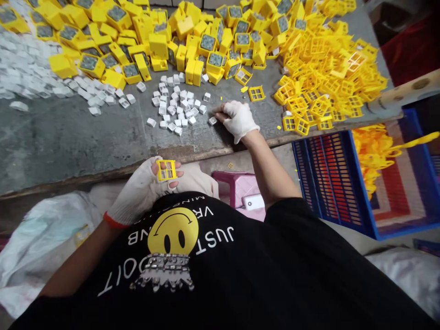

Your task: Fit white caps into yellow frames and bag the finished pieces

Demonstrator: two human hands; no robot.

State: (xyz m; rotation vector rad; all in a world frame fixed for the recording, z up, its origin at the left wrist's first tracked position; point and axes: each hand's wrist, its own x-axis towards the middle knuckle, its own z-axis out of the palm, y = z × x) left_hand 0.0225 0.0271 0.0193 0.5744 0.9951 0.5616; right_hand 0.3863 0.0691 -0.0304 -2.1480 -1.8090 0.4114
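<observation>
My left hand (147,178), in a white fingerless glove with a red cuff, holds a small yellow plastic window frame (167,170) above my lap. The frame is divided into four panes, and pale pieces seem to sit in some of them. At the bench, my right hand (239,119), gloved the same way, has its fingers drawn together at a small white plastic cap (212,121) near the edge; its thumb is mostly hidden. Just left of it lies a loose cluster of white caps (178,103). Beyond the right hand is a single yellow frame (256,93).
Yellow box-shaped housings (158,46) are heaped along the back of the grey bench (113,133). White pieces (30,68) pile at left, yellow frames (323,82) at right. Below stand a blue crate (374,224) with yellow parts and a pink stool (240,183) with a phone (253,202).
</observation>
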